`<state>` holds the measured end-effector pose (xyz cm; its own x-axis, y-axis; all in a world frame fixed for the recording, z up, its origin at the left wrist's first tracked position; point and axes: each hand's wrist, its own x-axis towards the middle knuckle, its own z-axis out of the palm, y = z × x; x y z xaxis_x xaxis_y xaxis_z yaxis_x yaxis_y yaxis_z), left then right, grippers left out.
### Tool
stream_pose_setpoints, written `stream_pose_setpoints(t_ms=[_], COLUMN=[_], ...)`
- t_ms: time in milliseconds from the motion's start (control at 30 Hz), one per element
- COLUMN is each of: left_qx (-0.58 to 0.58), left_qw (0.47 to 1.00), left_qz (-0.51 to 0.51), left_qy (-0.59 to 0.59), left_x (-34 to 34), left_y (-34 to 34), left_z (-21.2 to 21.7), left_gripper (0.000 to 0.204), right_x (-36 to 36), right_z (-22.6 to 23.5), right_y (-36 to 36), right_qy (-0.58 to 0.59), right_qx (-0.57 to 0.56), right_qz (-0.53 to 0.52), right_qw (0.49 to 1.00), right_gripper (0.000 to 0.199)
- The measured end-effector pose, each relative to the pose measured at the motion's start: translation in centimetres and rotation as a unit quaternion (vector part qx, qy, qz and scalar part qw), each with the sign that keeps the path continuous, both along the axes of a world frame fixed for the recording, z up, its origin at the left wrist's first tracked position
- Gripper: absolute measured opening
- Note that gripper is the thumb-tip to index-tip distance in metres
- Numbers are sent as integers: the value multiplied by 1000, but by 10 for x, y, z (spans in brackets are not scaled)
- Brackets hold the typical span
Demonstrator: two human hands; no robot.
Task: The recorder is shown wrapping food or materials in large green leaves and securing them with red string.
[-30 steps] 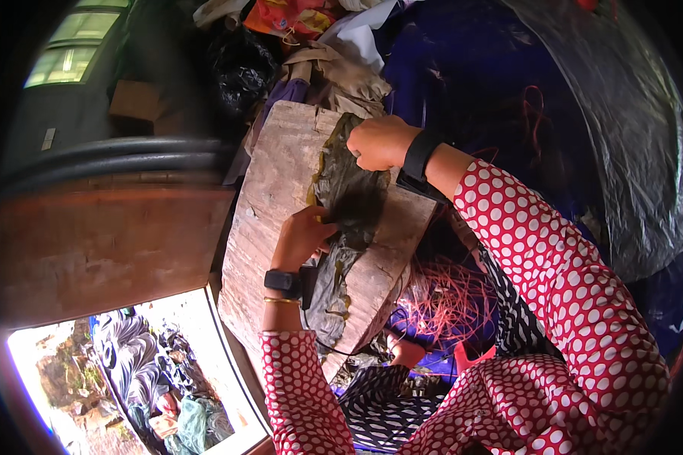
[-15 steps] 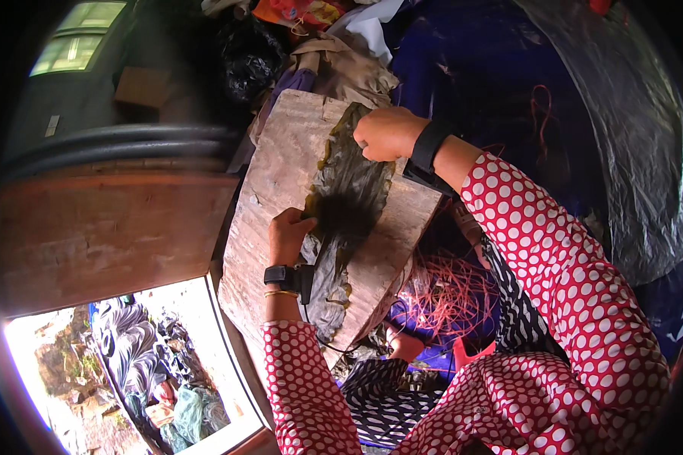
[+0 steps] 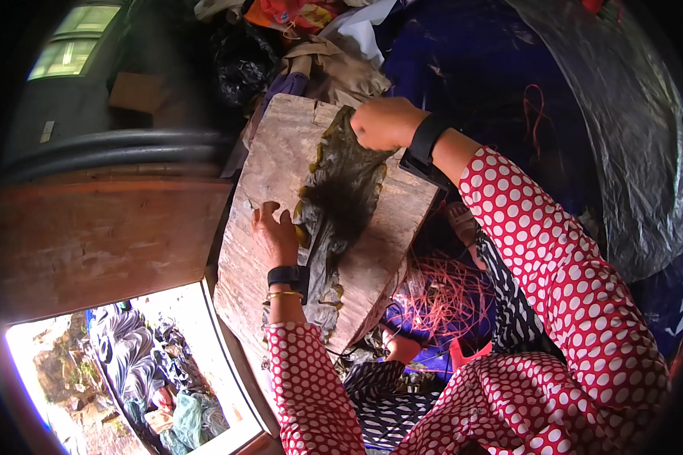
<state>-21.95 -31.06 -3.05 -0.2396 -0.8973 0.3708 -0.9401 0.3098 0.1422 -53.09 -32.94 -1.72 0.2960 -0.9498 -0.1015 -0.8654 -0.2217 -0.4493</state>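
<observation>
A long, dark green-brown leaf-like sheet with ruffled yellow-brown edges lies down a thick, pale wooden block. It looks like kelp or a big leaf; I cannot tell which. Closed over the sheet's far end is my right hand, its fingertips mostly hidden behind the knuckles. My left hand is beside the sheet's left edge, above the bare wood, with fingers apart and nothing in them. Both wrists wear black bands, and their shadow darkens the sheet's middle.
Tangled pink-red string lies right of the block. Beyond it spread dark blue sheeting and clear plastic. Brown cloth and a black bag are at the far side. A brown wooden panel stands left.
My left hand has let go of the sheet's left edge and moved slightly left, its fingers spreading. My right hand stays closed at the far end. The view has shifted slightly.
</observation>
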Motion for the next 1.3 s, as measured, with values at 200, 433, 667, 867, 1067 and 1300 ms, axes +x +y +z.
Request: stream_pose_setpoints(t_ms=[200, 433, 667, 867, 1067, 1300], left_qx=[160, 182, 173, 354, 321, 214], left_qw=[971, 968, 979, 912, 930, 968], left_qz=[-149, -135, -108, -144, -155, -122], left_qy=[91, 108, -30, 151, 88, 40], left_x=[-120, -133, -146, -132, -122, -134], left_y=[49, 46, 43, 37, 42, 48], left_z=[8, -9, -2, 8, 8, -4], left_gripper=[18, 11, 10, 14, 14, 11], right_x=[-35, -45, -65, -72, -58, -55], right_z=[-8, -16, -13, -32, -35, -27], right_y=[-1, -4, 4, -1, -4, 2], right_qy=[-172, -77, -29, -62, -62, -58], right_qx=[-161, -45, 80, 22, 44, 54], right_qz=[-180, -132, -105, -125, -95, -101], right_qw=[955, 987, 991, 990, 993, 992], right_gripper=[17, 18, 26, 20, 21, 24])
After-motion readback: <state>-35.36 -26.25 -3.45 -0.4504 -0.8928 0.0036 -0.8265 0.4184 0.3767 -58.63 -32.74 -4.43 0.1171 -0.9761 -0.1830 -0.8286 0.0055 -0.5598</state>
